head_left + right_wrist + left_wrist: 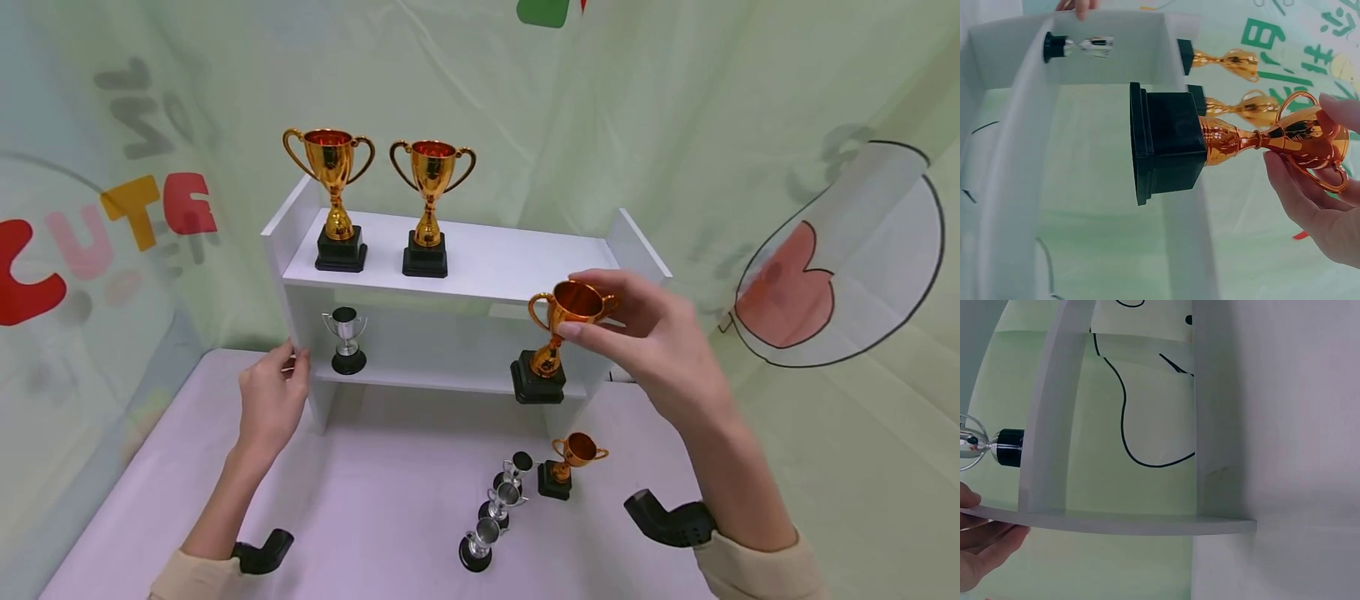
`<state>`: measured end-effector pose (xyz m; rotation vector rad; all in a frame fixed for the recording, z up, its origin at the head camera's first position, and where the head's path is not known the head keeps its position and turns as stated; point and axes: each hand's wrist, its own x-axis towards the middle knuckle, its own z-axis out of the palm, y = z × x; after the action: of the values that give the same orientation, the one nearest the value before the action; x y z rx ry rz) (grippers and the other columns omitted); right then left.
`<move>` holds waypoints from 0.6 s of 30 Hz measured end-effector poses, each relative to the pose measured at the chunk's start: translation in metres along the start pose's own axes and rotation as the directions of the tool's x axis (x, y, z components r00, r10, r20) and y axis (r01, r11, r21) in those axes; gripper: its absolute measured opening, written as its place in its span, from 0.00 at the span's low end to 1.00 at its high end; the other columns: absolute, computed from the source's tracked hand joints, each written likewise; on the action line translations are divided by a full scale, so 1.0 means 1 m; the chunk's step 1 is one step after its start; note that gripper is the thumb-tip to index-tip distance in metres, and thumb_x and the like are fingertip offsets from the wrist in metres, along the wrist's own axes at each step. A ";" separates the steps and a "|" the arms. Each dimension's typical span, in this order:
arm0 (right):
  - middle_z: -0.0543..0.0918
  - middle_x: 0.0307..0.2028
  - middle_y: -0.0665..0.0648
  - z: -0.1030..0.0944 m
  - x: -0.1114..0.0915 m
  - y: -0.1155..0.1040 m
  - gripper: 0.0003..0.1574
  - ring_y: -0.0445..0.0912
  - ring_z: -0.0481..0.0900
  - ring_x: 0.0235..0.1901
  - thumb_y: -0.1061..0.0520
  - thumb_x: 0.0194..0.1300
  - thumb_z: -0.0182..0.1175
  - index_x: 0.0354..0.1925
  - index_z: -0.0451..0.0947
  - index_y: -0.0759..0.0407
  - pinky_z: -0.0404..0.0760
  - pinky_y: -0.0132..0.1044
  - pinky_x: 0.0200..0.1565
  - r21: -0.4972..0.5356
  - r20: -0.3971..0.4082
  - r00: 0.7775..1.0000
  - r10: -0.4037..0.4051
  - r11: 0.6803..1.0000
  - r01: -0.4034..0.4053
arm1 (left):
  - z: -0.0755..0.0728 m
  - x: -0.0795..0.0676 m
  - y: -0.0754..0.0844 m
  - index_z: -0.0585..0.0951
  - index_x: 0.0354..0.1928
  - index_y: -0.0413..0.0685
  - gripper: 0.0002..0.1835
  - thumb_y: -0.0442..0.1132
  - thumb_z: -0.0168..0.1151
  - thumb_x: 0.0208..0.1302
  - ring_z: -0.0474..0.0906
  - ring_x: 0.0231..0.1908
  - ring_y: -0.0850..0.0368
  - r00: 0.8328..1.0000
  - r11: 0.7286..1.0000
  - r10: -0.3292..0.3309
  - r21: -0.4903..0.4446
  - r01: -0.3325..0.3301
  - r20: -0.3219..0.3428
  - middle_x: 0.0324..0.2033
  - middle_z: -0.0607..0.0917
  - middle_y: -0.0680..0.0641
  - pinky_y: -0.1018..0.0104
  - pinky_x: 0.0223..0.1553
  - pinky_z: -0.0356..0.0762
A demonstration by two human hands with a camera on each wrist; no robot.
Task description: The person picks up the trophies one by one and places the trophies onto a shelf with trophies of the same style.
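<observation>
My right hand [656, 346] pinches a gold trophy cup [547, 362] by its bowl, between thumb and fingers. The cup tilts slightly, its black square base [1169, 140] in front of the white shelf unit [487, 292] at the right. At the unit's left side, my left hand [273, 396] grips the edge of the side panel [1116, 524], fingers on both faces. Two gold trophies, one at the far left [337, 200] and another beside it [429, 208], stand on the top shelf. A small silver trophy [347, 340] stands on the middle shelf, near my left hand.
On the white table [390, 500], several small silver trophies [486, 533] stand in a line below the shelf unit. Another gold trophy [577, 450] stands right of them. A printed curtain [735, 100] hangs behind and at both sides.
</observation>
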<state>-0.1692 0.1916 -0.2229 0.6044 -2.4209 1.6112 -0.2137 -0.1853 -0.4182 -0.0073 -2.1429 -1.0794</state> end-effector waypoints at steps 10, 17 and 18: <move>0.88 0.47 0.53 0.005 0.038 -0.032 0.26 0.47 0.86 0.47 0.55 0.63 0.74 0.59 0.82 0.53 0.83 0.30 0.50 -0.060 -0.071 0.997 -0.021 0.998 0.016 | -0.001 0.001 -0.003 0.84 0.47 0.24 0.10 0.25 0.59 0.69 0.88 0.35 0.33 1.000 1.000 0.012 -0.012 -0.012 0.015 0.37 0.88 0.28 0.41 0.37 0.87; 0.88 0.45 0.59 0.004 0.060 -0.030 0.26 0.50 0.88 0.40 0.60 0.62 0.73 0.58 0.81 0.62 0.86 0.35 0.52 0.186 -0.061 0.998 -0.015 0.982 0.027 | 0.000 0.000 -0.003 0.85 0.44 0.25 0.09 0.25 0.59 0.69 0.88 0.34 0.33 1.000 1.000 0.012 -0.007 -0.012 0.016 0.35 0.88 0.28 0.42 0.36 0.87; 0.88 0.44 0.59 0.004 0.061 -0.030 0.26 0.50 0.88 0.40 0.61 0.62 0.73 0.58 0.81 0.63 0.86 0.35 0.51 0.213 -0.058 0.998 -0.022 0.976 0.034 | 0.000 0.000 -0.003 0.85 0.44 0.25 0.09 0.25 0.59 0.69 0.89 0.34 0.33 1.000 1.000 0.012 -0.008 -0.012 0.017 0.35 0.88 0.29 0.42 0.36 0.87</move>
<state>-0.2116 0.1637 -0.1774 0.6146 -2.2064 1.8666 -0.2145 -0.1871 -0.4201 -0.0335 -2.1505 -1.0847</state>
